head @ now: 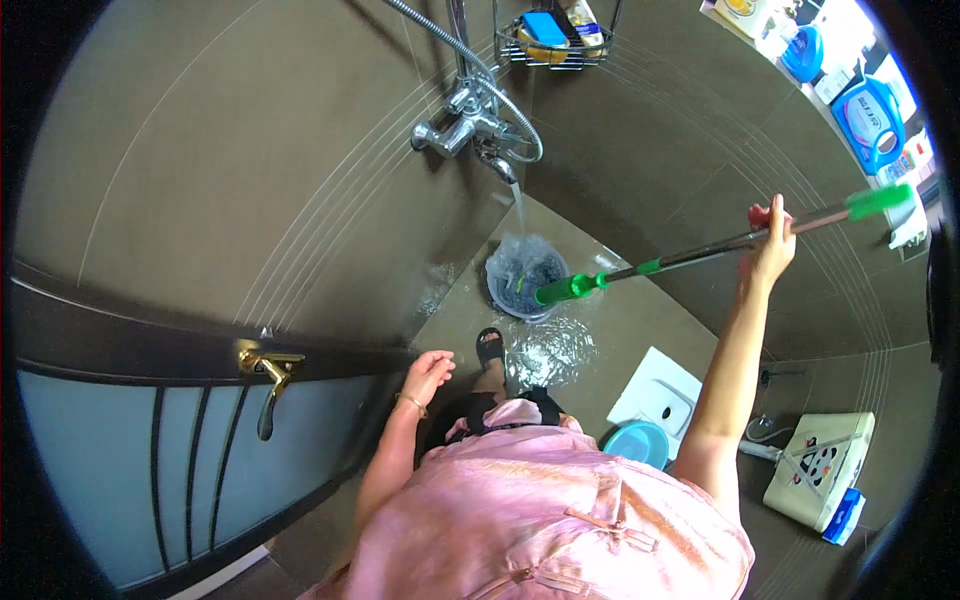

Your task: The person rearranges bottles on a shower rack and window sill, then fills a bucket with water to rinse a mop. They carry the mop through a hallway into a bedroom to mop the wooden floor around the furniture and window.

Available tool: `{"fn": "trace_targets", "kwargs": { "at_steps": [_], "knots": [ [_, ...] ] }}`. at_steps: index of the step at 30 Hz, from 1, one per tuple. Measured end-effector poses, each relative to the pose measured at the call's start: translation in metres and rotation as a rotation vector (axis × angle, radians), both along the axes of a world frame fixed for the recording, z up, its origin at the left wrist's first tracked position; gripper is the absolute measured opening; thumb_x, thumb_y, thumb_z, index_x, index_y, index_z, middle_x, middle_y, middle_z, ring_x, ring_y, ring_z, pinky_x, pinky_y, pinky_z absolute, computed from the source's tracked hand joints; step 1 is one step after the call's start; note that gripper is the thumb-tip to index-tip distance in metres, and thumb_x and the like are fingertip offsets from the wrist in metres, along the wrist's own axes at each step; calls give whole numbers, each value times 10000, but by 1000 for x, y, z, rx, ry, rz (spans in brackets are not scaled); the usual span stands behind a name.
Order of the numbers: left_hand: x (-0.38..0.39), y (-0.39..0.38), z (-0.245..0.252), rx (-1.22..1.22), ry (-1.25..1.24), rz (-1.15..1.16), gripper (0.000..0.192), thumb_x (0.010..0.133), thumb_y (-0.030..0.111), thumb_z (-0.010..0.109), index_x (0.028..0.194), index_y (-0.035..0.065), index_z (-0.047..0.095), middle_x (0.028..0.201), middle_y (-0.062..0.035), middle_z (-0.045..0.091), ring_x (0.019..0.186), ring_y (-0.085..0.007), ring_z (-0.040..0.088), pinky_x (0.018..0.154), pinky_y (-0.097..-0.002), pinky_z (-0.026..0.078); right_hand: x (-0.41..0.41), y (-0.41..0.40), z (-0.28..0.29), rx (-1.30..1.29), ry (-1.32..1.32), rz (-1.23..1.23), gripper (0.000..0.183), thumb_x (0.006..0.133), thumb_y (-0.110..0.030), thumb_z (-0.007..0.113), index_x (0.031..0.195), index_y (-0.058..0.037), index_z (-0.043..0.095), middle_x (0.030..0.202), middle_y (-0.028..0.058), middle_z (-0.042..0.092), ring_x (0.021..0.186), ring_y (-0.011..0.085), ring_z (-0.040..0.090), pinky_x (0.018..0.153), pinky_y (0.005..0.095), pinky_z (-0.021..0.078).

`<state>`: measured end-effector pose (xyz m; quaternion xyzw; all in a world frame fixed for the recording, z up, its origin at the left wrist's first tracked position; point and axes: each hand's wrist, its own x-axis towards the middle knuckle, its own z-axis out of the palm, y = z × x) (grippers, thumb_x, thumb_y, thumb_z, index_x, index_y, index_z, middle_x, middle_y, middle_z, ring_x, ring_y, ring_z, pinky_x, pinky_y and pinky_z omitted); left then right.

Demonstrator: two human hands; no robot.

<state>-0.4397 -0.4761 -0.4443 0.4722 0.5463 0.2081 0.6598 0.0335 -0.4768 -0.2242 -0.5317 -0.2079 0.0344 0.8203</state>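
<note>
My right hand is closed around the metal pole of a mop with green plastic fittings. The pole slants down to the left, and its lower end is in a round bucket on the floor. Mop strands and churning water fill the bucket, though their exact shape is blurred. Water runs into it from the spout of a chrome wall faucet. My left hand is held away from the mop, its fingers slightly bent and nothing in it.
A door with a brass handle is at left. Wet floor tiles surround my sandalled foot. At right are a white squat toilet, a light-blue basin and a cistern. A wire rack hangs above; detergent bottles line a ledge.
</note>
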Motion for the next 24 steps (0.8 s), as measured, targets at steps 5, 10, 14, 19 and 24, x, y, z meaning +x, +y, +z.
{"fn": "trace_targets", "kwargs": {
  "at_steps": [5, 10, 14, 19, 24],
  "knots": [
    [10, 4, -14, -30, -6, 1, 206, 870, 175, 504, 1034, 62, 557, 864, -15, 598, 680, -56, 517, 606, -182, 417, -29, -15, -74, -12, -73, 159, 411, 858, -278, 549, 519, -134, 366, 443, -17, 347, 358, 79, 301, 356, 226, 231],
    [29, 0, -13, -31, -79, -24, 189, 862, 156, 516, 1008, 45, 559, 833, -20, 590, 684, -73, 522, 610, -194, 424, -100, 3, -101, -199, -139, 226, 285, 841, -210, 563, 598, -90, 473, 495, -13, 414, 432, 69, 378, 410, 239, 286],
    [37, -9, -18, 26, -145, 8, 193, 855, 142, 528, 1010, 31, 553, 834, -34, 588, 696, -91, 526, 640, -207, 441, -120, 6, -197, -879, -381, 582, 367, 801, -322, 594, 617, -10, 534, 597, 66, 511, 626, 147, 479, 623, 322, 398],
    [20, -38, -40, 68, -174, 129, 190, 840, 116, 533, 996, 11, 559, 847, -52, 587, 726, -103, 538, 662, -224, 451, -131, 47, -173, -754, -395, 678, 418, 796, -346, 615, 546, -32, 499, 545, 24, 486, 542, 137, 445, 533, 310, 384],
    [3, -20, -43, -15, -209, 245, 205, 849, 148, 524, 1023, 45, 553, 850, -21, 581, 702, -83, 517, 636, -206, 430, -108, 121, -5, -144, -282, 448, 416, 753, -397, 663, 532, -97, 479, 476, 23, 463, 428, 122, 433, 465, 273, 362]
  ]
}}
